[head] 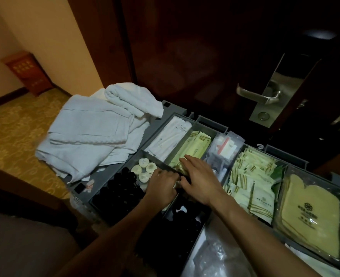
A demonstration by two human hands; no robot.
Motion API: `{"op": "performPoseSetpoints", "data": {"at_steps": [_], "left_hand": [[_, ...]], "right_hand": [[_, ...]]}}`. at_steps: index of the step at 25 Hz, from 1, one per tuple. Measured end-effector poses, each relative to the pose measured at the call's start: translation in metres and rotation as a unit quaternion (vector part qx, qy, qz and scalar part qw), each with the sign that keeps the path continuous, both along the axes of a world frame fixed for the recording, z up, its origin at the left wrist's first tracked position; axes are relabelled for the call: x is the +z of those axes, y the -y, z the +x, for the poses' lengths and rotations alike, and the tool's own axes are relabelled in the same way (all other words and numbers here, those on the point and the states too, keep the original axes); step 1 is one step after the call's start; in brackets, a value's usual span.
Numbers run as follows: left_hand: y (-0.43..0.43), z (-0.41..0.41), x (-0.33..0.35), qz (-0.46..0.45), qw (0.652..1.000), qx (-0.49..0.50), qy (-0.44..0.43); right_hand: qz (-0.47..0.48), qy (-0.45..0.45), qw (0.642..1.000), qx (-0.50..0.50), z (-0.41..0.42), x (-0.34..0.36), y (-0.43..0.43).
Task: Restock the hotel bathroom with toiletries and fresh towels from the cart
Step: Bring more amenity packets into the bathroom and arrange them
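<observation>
Left hand (162,186) curls around something small I can't identify; right hand (200,180) spreads open beside it, over green sachets (197,145). I judge toiletry-picking; towels (89,132) next.

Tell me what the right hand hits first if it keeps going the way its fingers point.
Probably the pale green packets in the tray slot just ahead of the right hand; its fingertips already seem to reach them, though depth is unclear.

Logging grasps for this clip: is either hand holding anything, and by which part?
Cannot be told. The left hand and right hand meet, fingers curled, over the grey cart tray beside pale green sachets; any hold is hidden.
</observation>
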State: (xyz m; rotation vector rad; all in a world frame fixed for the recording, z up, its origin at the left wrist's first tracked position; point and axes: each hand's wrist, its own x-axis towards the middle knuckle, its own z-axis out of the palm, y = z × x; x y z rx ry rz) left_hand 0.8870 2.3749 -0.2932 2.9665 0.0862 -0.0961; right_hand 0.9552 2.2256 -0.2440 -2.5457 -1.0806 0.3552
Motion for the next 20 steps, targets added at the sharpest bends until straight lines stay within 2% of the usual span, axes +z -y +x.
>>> {"op": "performPoseSetpoints", "data": {"at_steps": [6, 12, 20], "left_hand": [[0.000, -0.006, 0.002, -0.049, 0.998, -0.002, 0.046], [-0.016, -0.016, 0.036, -0.100, 0.991, 0.024, 0.086], [0.004, 0.008, 0.043, -0.146, 0.985, 0.006, 0.095]], "right_hand": [[0.001, 0.011, 1.000, -0.003, -0.001, 0.004, 0.003], [-0.002, 0.061, 0.998, -0.004, 0.016, 0.016, 0.028], [0.011, 0.039, 0.998, -0.041, 0.021, 0.012, 0.038]]}}
